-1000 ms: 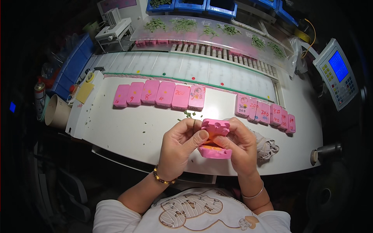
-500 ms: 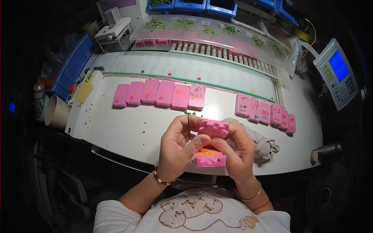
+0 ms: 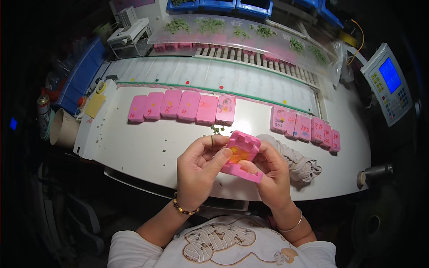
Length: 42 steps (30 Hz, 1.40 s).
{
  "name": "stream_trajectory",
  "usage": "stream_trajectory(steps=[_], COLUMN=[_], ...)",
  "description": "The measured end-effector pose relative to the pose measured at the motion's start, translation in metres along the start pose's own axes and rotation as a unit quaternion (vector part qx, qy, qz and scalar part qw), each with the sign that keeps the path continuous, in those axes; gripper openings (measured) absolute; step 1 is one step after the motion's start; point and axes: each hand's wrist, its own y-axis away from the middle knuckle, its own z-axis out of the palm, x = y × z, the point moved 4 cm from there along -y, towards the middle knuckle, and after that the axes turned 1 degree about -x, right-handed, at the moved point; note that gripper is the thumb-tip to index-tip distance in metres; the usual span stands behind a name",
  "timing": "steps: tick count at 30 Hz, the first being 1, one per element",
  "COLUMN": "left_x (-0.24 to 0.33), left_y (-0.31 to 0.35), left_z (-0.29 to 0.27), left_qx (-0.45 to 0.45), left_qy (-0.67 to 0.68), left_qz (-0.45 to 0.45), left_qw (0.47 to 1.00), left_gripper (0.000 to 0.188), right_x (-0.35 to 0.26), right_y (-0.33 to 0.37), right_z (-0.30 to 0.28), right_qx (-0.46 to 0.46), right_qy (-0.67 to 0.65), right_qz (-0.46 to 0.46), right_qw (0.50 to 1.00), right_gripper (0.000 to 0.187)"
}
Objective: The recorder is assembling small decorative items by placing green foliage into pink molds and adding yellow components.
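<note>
Above the front of the white table, both my hands hold a pink rubber mould [image 3: 245,140] with an orange-yellow patch on its inner face. My left hand [image 3: 195,166] grips its left side, thumb on the inner face. The right hand [image 3: 275,176] is closed on the other side, its thumb pressing near the lower edge, where a pink flap is bent toward me. My fingers behind the mould are partly hidden. Just beyond it lie small green pieces [image 3: 217,130]. A crumpled grey cloth [image 3: 301,166] lies beside my right hand.
Pink blocks with handwritten marks stand in a left row [image 3: 189,106] and a right row [image 3: 303,128]. Behind runs a white belt [image 3: 174,71] with coloured dots. A clear shelf [image 3: 277,33] holds green clusters. A control panel [image 3: 389,80] stands at right, a cardboard tube [image 3: 64,128] at left.
The mould, sharply bent with its two parts spread before, now lies flatter and tilted, its inner face showing more. My left hand has shifted slightly left. The belt's dots have moved left.
</note>
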Motion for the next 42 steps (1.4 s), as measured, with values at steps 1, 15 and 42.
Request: stream_trajectory(steps=[1,15,42], left_x=[0.001,0.004,0.003], left_y=[-0.001,0.002,0.008], left_z=[0.002,-0.002,-0.011], left_qx=[-0.024,-0.079,-0.04], left_qy=[0.008,-0.021,-0.086], left_qz=[-0.042,-0.102,-0.134], left_qw=[0.999,0.991,0.987], left_gripper=[0.026,0.029,0.036], right_x=[-0.002,-0.003,0.022], right_y=[0.0,0.0,0.005], right_z=[-0.003,-0.009,-0.003], right_qx=[0.019,-0.004,-0.031], right_qy=[0.045,0.044,-0.165], right_qz=[-0.019,-0.022,0.167], right_qw=[0.999,0.999,0.972], right_gripper=[0.022,0.02,0.029])
